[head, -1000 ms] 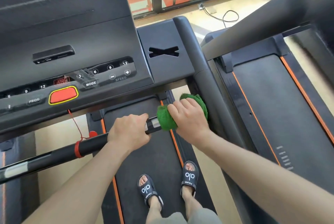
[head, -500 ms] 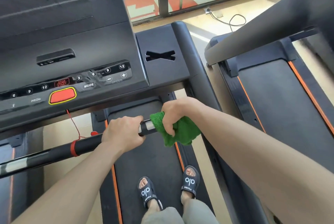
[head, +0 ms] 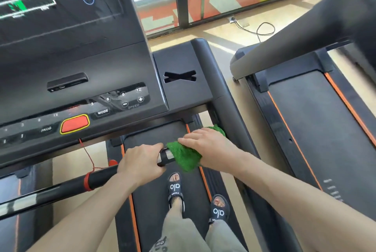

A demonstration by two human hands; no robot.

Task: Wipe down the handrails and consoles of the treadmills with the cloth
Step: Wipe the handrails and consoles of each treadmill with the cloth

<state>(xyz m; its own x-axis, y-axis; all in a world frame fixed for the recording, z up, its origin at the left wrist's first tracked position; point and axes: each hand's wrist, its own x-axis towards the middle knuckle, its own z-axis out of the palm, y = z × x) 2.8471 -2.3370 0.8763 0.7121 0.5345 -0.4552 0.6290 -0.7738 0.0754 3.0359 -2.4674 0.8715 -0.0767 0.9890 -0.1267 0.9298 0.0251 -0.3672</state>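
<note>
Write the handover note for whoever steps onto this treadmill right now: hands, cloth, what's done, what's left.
Left hand: grips the front handrail, beside its silver sensor section.
Right hand: lies over the green cloth with fingers fairly straight, pressing it on the handrail's right end, next to the side rail.
Done: cannot be judged from the surfaces; wiping is under way at that right end.
Left: likely the handrail to the left, the console with its buttons, and the neighbouring treadmill.

Gym, treadmills (head: 317, 121) side by side, console (head: 81, 80)
</note>
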